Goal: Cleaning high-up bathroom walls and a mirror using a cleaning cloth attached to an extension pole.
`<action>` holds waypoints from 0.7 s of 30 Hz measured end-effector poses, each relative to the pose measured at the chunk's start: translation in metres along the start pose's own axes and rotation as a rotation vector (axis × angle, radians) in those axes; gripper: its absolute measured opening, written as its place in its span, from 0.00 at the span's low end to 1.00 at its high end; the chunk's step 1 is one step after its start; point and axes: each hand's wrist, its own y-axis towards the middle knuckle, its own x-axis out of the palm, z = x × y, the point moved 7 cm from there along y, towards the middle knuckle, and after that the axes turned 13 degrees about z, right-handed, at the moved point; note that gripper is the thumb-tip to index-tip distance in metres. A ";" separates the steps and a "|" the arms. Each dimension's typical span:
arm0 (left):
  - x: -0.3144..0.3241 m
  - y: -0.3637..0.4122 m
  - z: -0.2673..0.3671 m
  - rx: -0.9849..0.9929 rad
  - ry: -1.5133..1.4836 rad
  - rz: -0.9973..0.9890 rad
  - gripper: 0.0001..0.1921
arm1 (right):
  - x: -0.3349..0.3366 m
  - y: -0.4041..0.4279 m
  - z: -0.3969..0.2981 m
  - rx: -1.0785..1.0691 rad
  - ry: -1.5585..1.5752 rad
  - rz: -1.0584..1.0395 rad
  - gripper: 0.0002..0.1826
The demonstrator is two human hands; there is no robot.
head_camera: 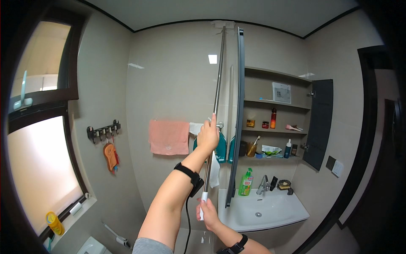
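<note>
A long metal pole [219, 73] with a white handle end rises steeply in front of me. My left hand [208, 135] is wrapped around its middle, the index finger stretched along the shaft. Lower down, my right hand [207, 212] grips the white handle [204, 198]. At the pole's top, a flat head covered in white cloth [223, 24] is up against the tiled wall, just below the dark ceiling trim. A black strap with a device sits on each forearm. Beside the pole stands an open mirror cabinet door [238, 111], seen nearly edge-on.
Right of the pole, cabinet shelves [276, 131] hold several toiletries, above a white washbasin [238, 219] with a green pump bottle [246, 182]. A pink towel [169, 138] hangs behind. On the left are a hook rack [104, 130] and a window [44, 171] with a yellow canister [55, 223].
</note>
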 end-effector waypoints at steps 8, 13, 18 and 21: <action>0.063 0.016 -0.033 -0.169 -0.198 -0.117 0.30 | -0.019 0.018 0.037 0.046 0.029 0.088 0.14; 0.079 -0.045 -0.042 -0.201 -0.264 -0.171 0.33 | -0.055 0.014 0.099 0.113 0.002 0.181 0.14; 0.089 -0.107 -0.038 -0.277 -0.296 -0.299 0.34 | -0.092 -0.016 0.143 0.176 0.023 0.255 0.16; 0.090 -0.142 -0.032 -0.337 -0.306 -0.373 0.35 | -0.109 -0.041 0.160 0.202 0.017 0.274 0.18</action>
